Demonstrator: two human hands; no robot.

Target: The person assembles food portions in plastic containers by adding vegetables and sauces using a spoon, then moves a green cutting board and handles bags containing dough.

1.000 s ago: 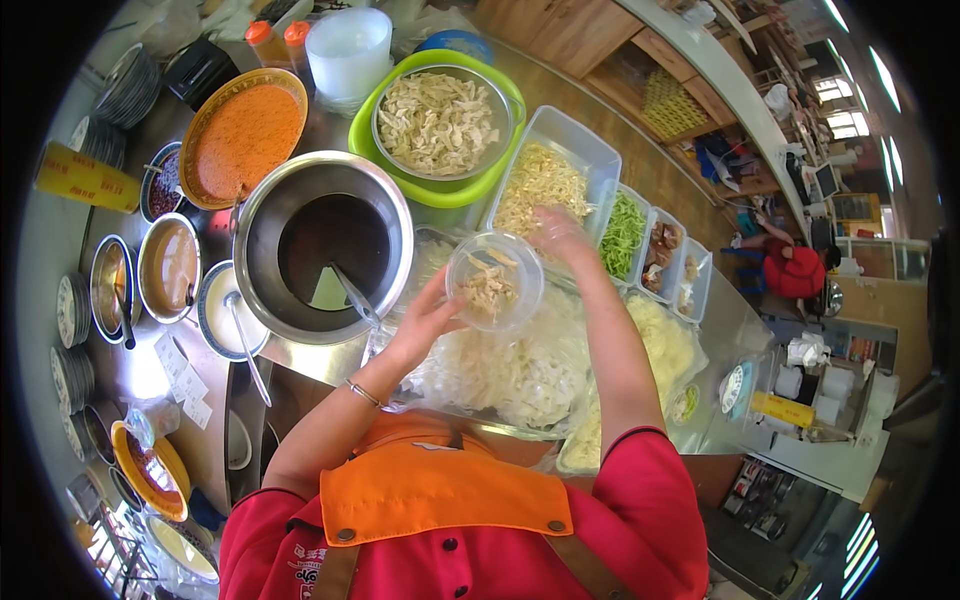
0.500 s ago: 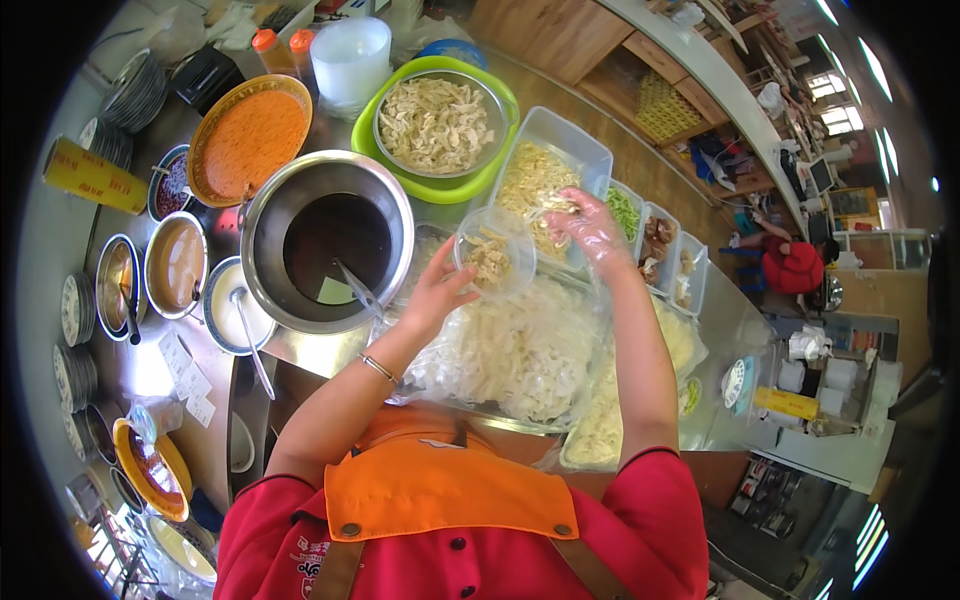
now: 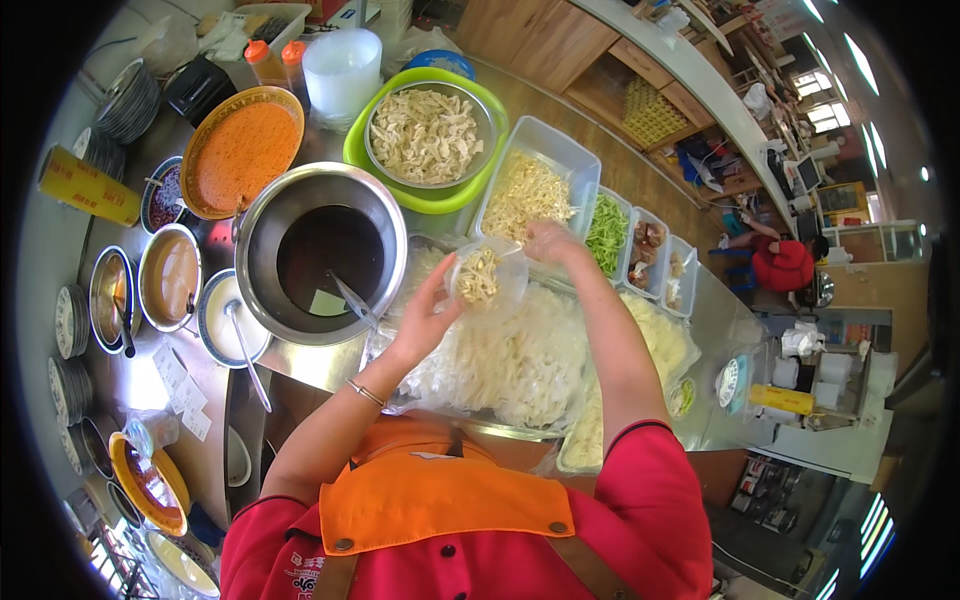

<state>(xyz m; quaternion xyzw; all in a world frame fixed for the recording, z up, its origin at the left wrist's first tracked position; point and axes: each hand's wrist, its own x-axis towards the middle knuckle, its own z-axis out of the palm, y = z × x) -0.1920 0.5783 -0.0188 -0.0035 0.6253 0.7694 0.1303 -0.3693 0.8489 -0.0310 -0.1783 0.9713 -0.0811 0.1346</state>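
Observation:
My left hand (image 3: pixel 428 312) is closed round a round clear plastic tub (image 3: pixel 515 270), tilted so its opening shows. Pale bean sprouts (image 3: pixel 478 277) lie inside it. My right hand (image 3: pixel 553 243), in a thin clear glove, is at the near end of a clear bin (image 3: pixel 580 160) of bean sprouts (image 3: pixel 535 190). Its fingers are blurred and partly hidden, so their grip does not show. Below both hands, wide white noodles (image 3: pixel 500 365) fill a tray lined with clear plastic.
Left of my left hand stands a steel pot (image 3: pixel 385 190) of dark liquid with a ladle. Beyond it is a green basin (image 3: pixel 435 205) holding a bowl of pale strips (image 3: pixel 425 135). Shredded greens (image 3: pixel 607 235) stand right of the sprouts. Sauce bowls (image 3: pixel 245 150) line the left side.
My right hand has come down and left from above the sprout bin, and the sprouts it held no longer show. More pale sprouts show in the tub, which has tilted.

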